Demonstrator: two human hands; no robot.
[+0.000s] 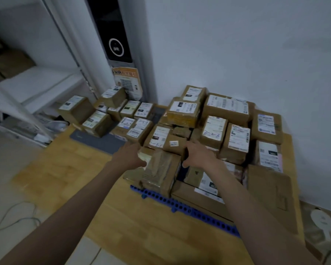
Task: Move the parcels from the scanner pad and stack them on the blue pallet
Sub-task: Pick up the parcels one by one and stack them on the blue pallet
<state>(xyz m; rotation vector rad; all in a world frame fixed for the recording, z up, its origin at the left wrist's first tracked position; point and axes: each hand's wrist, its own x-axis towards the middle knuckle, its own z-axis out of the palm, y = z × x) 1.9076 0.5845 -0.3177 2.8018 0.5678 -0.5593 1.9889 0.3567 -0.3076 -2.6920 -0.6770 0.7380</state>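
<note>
Now both hands (131, 153) (196, 155) grip a parcel (161, 172) at the pallet's (199, 210) edge.

A white shelf rack (27, 104) stands at ten o'clock against the wall. At twelve, a dark panel (113, 35) carries an orange notice (127, 82) beneath it. A white cable (13, 217) trails at eight; a white round device (322, 222) lies at four.
</note>
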